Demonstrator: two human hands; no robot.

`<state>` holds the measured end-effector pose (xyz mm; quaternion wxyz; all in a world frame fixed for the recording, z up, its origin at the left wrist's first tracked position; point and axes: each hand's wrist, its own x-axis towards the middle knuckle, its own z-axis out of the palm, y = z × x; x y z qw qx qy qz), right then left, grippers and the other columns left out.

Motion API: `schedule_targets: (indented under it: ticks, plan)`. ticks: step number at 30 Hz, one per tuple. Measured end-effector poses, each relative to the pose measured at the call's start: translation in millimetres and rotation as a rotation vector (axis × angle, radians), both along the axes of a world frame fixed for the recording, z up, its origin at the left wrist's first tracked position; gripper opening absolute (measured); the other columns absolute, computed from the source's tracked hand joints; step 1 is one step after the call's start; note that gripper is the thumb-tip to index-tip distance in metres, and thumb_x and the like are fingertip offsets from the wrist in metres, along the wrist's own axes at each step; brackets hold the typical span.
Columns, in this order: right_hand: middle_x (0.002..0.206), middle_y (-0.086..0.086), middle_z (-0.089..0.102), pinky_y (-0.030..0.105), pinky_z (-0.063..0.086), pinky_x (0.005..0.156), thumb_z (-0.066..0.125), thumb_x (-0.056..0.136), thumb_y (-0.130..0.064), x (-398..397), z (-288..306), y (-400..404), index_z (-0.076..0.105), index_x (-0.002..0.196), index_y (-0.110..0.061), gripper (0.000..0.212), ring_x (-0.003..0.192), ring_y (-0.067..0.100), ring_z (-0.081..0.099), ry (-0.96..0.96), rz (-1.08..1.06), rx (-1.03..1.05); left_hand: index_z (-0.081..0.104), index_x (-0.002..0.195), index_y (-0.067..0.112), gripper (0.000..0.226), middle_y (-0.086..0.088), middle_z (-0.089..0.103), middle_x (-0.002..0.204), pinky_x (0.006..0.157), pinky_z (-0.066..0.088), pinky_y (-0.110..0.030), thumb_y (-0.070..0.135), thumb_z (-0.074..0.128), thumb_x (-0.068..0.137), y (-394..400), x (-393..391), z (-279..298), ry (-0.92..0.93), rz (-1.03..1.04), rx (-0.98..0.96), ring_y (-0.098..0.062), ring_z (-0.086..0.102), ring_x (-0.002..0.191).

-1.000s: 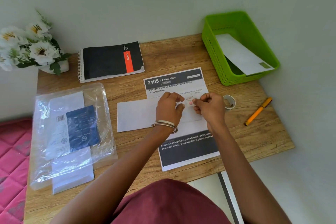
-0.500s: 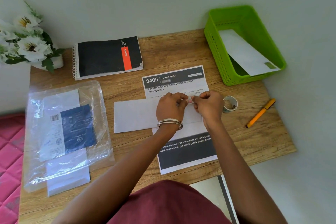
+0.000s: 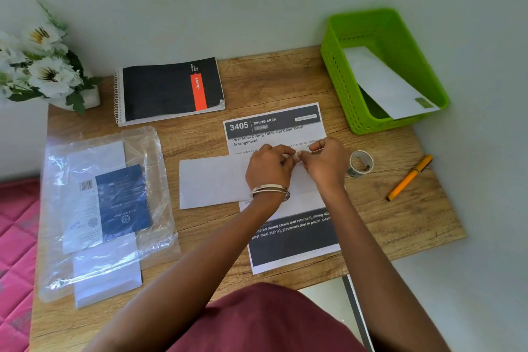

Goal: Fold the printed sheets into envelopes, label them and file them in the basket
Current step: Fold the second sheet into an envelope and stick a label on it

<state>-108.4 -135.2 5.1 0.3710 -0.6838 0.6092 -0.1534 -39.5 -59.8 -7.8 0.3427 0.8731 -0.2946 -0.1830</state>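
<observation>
A white envelope (image 3: 211, 181) lies across a printed sheet (image 3: 274, 128) headed "3405 DINING AREA" in the middle of the wooden table. My left hand (image 3: 270, 168) and my right hand (image 3: 325, 163) meet over the envelope's right half, fingertips pinched together on a small pale strip, probably tape; it is mostly hidden. A roll of tape (image 3: 360, 163) stands just right of my right hand. An orange pen (image 3: 410, 177) lies further right. The green basket (image 3: 383, 71) at the back right holds one white envelope (image 3: 385, 84) with a small green label.
A clear plastic bag (image 3: 105, 208) with spare envelopes and a blue card lies at the left. A black spiral notebook (image 3: 168, 90) sits behind it, white flowers in a pot (image 3: 43, 66) at the far left corner. A pink quilt (image 3: 14, 237) borders the table's left edge.
Both hands stayed pinched together over the envelope, shifting slightly toward the sheet's top. The view moved a little.
</observation>
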Motion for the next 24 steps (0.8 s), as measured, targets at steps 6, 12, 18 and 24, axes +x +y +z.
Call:
schedule_targets:
  ticks: [6,12,18,24]
  plan:
    - [0.092,0.012,0.065,0.029,0.049,0.073,0.068,0.082,-0.006,-11,-1,6,0.068,0.099,-0.008,0.017,0.082,0.024,0.063,0.007,0.253,-0.191,0.070,0.092,0.032,0.012,0.003,0.062,0.087,0.060,0.039,-0.024,0.033,0.066,0.081,0,0,0,-0.024,-0.003,0.006,-0.020,0.056,0.087]
    - [0.104,0.013,0.050,0.016,0.030,0.069,0.054,0.094,-0.013,-26,-15,16,0.063,0.122,-0.009,0.030,0.092,0.018,0.045,0.133,0.498,-0.347,0.070,0.095,0.032,0.016,0.004,0.060,0.083,0.061,0.038,-0.023,0.026,0.067,0.080,4,2,-1,0.016,-0.044,-0.026,-0.017,0.057,0.084]
    - [0.120,0.017,0.044,0.022,0.038,0.088,0.053,0.089,-0.001,-41,-22,31,0.056,0.124,-0.011,0.037,0.104,0.016,0.036,0.120,0.511,-0.274,0.071,0.098,0.027,0.019,-0.001,0.061,0.089,0.067,0.045,-0.025,0.023,0.068,0.080,3,3,-1,0.021,-0.070,-0.025,-0.017,0.058,0.084]
    - [0.106,0.020,0.059,0.022,0.042,0.073,0.064,0.079,0.009,-46,-21,35,0.068,0.114,-0.004,0.037,0.098,0.033,0.056,0.181,0.560,-0.501,0.071,0.100,0.026,0.021,-0.001,0.060,0.090,0.071,0.047,-0.025,0.022,0.068,0.079,4,5,-1,0.019,-0.091,-0.028,-0.017,0.059,0.082]
